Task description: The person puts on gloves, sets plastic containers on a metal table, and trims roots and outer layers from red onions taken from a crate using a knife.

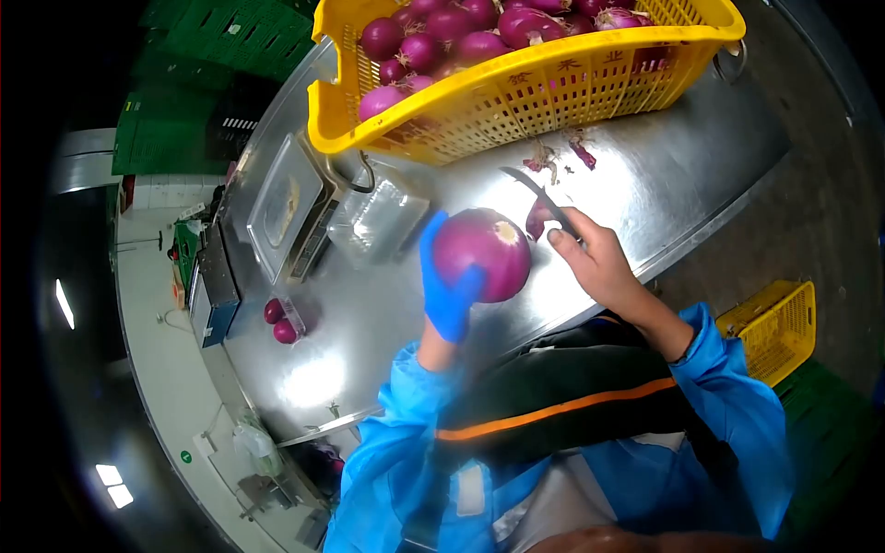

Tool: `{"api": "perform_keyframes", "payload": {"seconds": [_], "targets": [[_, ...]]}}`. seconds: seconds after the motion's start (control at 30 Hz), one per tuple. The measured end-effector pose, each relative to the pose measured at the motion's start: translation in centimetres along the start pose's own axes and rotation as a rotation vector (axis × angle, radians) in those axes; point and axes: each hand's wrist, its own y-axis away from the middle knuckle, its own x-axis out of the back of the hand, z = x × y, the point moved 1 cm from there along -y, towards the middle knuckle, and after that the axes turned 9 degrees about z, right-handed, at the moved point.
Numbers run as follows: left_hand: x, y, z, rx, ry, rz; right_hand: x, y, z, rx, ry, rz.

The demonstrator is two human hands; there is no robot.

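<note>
A large purple onion is held over the metal table by my left hand, which wears a blue glove and wraps its left side. The onion's pale cut end faces right. My bare right hand is closed round a small knife with a curved blade pointing up and left. A piece of purple onion skin hangs beside the blade, near the onion but apart from my left hand.
A yellow basket full of purple onions stands at the table's back. Skin scraps lie before it. Left are a scale, clear plastic trays and a few onions. Another yellow basket sits lower right.
</note>
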Motion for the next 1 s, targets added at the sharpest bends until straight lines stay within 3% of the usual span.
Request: {"api": "perform_keyframes", "payload": {"seconds": [0.1,0.17,0.3,0.37,0.43,0.5,0.53,0.6,0.67,0.73,0.8,0.9,0.97,1.0], "targets": [[-0.7,0.2,1.2,-0.073,-0.116,-0.051,0.1,-0.6,-1.7,0.033,-0.009,-0.083],[-0.6,0.2,1.1,-0.014,-0.079,-0.081,-0.1,-1.8,-2.2,0.071,-0.085,-0.156],[-0.3,0.2,0.4,0.0,-0.126,-0.142,0.1,-3.4,-2.9,-0.018,-0.252,-0.397],[0.0,-0.1,-0.6,0.085,-0.024,-0.065,2.2,-2.1,-4.4,-0.213,-0.384,-0.594],[0.6,-0.4,-1.7,0.15,0.035,-0.022,3.7,-1.2,-3.2,-0.268,-0.485,-0.466],[0.8,-0.8,-2.3,0.192,0.055,-0.026,2.9,-2.2,-0.9,-0.042,-0.051,-0.103],[0.4,-0.9,-2.1,0.321,0.155,-0.053,3.1,-2.2,-0.8,0.017,0.122,-0.132],[-1.1,-1.1,-0.4,0.575,0.354,-0.106,2.6,-1.4,-1.9,0.085,0.183,-0.174],[-1.2,-1.2,0.4,0.612,0.261,-0.22,2.3,-1.1,-2.7,0.132,0.243,-0.232],[-1.0,-1.4,1.0,0.615,0.161,-0.324,1.8,-1.3,0.2,0.105,0.04,-0.132],[-0.2,-1.4,1.4,0.589,0.055,-0.402,3.1,-1.8,1.4,-0.184,-0.141,-0.169],[-1.1,-1.2,-0.6,-0.047,-0.075,-0.371,1.6,-0.7,3.8,-0.632,-0.847,-0.239],[-2.1,-0.9,-2.9,0.099,0.166,-0.338,-0.6,0.7,4.0,-0.765,-0.97,-0.207],[-2.4,-0.9,-3.4,0.185,0.202,-0.362,-0.9,1.0,3.8,-0.69,-0.83,-0.235]]}}
